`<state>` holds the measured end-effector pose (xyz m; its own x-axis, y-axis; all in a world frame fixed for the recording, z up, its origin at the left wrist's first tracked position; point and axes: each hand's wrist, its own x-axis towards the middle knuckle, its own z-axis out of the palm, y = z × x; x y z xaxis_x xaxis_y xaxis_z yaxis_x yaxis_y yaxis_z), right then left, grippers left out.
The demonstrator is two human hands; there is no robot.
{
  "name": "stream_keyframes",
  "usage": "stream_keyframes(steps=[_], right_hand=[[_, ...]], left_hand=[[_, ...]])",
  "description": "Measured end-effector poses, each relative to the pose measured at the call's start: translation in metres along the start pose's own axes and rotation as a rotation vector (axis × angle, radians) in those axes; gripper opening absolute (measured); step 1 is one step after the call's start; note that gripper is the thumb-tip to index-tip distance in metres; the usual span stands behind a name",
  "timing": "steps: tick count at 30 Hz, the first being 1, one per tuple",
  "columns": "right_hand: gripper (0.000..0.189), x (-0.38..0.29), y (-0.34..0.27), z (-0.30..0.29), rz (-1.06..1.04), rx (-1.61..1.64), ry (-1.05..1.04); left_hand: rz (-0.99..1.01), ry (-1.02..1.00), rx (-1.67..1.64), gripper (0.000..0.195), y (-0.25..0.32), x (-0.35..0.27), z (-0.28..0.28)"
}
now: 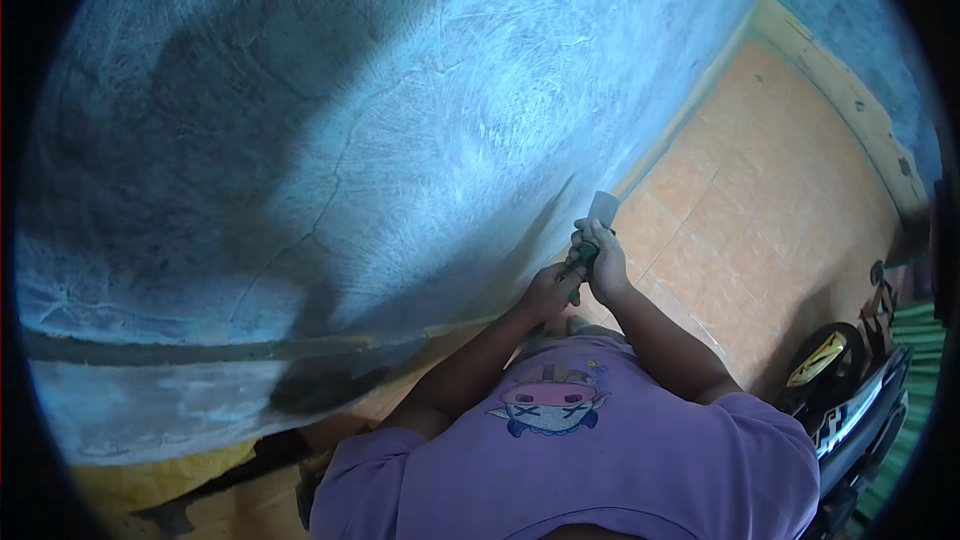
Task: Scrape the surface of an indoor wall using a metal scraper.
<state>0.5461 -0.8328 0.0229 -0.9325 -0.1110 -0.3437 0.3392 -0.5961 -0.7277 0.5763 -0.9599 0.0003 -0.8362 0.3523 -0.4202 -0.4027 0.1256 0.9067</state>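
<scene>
A scraper, like a putty knife, with a flat metal blade (604,206) and a green handle (589,252) is held in front of my body, its blade pointing away from me. My right hand (608,261) wraps the upper handle close to the blade, the thumb near the blade's base. Lower down, my left hand (551,290) has its fingers on the handle's end, and the two hands are close together. The blue plastered wall (420,142) stands ahead and to the left, with scratch marks, a long crack and my shadow on it. Whether the blade touches the wall cannot be told.
Orange floor tiles (720,217) lie to the right of the wall, bounded by a worn pale border (847,82). A motorcycle (855,420) stands at the lower right, beside green pleated material (919,360). A ledge (180,390) and a yellow sheet (172,476) are at the lower left.
</scene>
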Motion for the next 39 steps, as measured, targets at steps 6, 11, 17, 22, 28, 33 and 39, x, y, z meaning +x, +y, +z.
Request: stream_keyframes(steps=[6,11,17,22,28,33,39], right_hand=[[0.037,-0.006,-0.020,-0.026,-0.082,-0.083,0.036],[0.033,-0.002,-0.047,-0.038,-0.169,-0.121,0.016],[0.037,0.019,-0.101,-0.091,-0.140,-0.095,0.010],[0.040,0.047,-0.180,-0.160,-0.157,-0.155,0.011],[0.041,0.079,-0.269,-0.242,-0.159,-0.269,0.057],[0.040,0.113,-0.323,-0.279,-0.163,-0.302,0.023],[0.043,0.170,-0.366,-0.322,-0.134,-0.233,0.035]], left_hand=[[0.066,-0.117,-0.025,0.031,0.011,0.022,0.021],[0.109,-0.113,-0.036,0.032,0.019,0.049,0.043],[0.146,-0.203,-0.084,0.030,0.061,0.108,0.095],[0.091,-0.207,-0.069,0.031,0.086,0.184,0.169],[0.074,-0.246,-0.075,0.034,0.138,0.258,0.250],[-0.038,-0.211,-0.115,0.033,0.174,0.309,0.286],[-0.041,-0.223,-0.047,0.035,0.198,0.387,0.306]])
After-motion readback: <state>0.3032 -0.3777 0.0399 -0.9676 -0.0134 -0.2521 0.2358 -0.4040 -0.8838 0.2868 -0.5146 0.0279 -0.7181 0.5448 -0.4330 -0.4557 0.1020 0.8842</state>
